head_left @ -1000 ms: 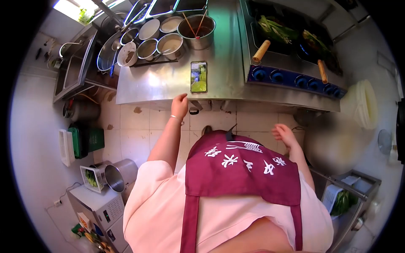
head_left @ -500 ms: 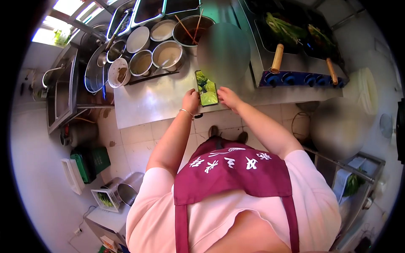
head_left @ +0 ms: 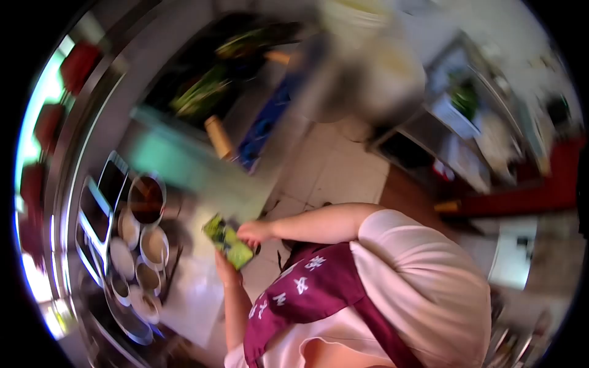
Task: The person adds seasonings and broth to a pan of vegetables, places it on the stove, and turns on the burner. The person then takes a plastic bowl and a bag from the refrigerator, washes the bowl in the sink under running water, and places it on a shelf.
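While the phone [head_left: 227, 239] is held by the left hand [head_left: 227, 268], firm support from beneath is advised; the right hand [head_left: 255, 232] is curled at its edge, grip indeterminate.

Long green leafy stalks [head_left: 199, 95] lie in a dark pan on a black stove with a blue control front [head_left: 261, 132]; a light wooden handle [head_left: 218, 137] juts past the stove's edge. Below the stove stretches a shiny steel countertop [head_left: 193, 300]. Lower left of the stove, a round steel pot [head_left: 159, 214] of red-brown liquid stands beside small round bowls [head_left: 132, 267]. Well right of the stove, a white basket [head_left: 454, 118] holds dark green leaves [head_left: 463, 99].
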`<action>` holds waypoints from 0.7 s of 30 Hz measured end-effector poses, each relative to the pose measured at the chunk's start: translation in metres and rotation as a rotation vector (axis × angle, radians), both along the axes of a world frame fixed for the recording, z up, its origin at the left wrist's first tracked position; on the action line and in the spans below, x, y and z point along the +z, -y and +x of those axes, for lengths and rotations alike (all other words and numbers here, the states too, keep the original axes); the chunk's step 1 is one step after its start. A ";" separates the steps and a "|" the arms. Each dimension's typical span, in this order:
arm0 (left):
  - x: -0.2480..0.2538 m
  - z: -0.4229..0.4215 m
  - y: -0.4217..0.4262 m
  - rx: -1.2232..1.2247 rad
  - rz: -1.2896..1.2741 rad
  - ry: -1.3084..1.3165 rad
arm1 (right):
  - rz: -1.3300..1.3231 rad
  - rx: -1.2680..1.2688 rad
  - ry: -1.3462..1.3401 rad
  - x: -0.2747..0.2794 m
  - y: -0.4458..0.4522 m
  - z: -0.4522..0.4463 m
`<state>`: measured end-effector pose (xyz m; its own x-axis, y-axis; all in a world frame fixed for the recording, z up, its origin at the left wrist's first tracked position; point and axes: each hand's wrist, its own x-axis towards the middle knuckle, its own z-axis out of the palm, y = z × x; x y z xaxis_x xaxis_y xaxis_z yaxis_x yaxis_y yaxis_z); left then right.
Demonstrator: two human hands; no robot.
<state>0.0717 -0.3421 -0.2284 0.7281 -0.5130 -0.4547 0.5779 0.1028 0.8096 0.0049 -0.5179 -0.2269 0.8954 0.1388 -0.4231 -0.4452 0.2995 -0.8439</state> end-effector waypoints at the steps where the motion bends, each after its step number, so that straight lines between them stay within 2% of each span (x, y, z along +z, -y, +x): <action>1: 0.003 -0.004 0.006 -0.053 -0.017 -0.033 | -0.092 -0.001 0.021 0.003 0.013 -0.009; 2: 0.005 -0.009 0.017 -0.144 -0.099 -0.045 | -0.150 -0.005 0.031 0.012 0.034 -0.024; 4: 0.028 -0.026 0.044 -0.199 -0.109 -0.062 | -0.280 -0.001 -0.021 0.047 0.065 -0.061; 5: 0.037 -0.032 0.062 -0.210 -0.099 -0.071 | -0.401 -0.076 0.002 0.049 0.084 -0.082; 9: 0.055 -0.054 0.125 -0.396 -0.180 -0.006 | -0.499 -0.391 -0.122 0.060 0.148 -0.192; 11: 0.079 -0.077 0.164 -0.515 -0.131 0.112 | -0.499 -0.581 -0.124 0.047 0.167 -0.256; 15: 0.108 -0.142 0.237 -0.725 -0.224 0.188 | -0.381 -0.792 -0.200 0.036 0.184 -0.397; 21: 0.121 -0.289 0.308 -0.892 -0.248 -0.079 | -0.170 -1.310 -0.243 0.040 0.126 -0.602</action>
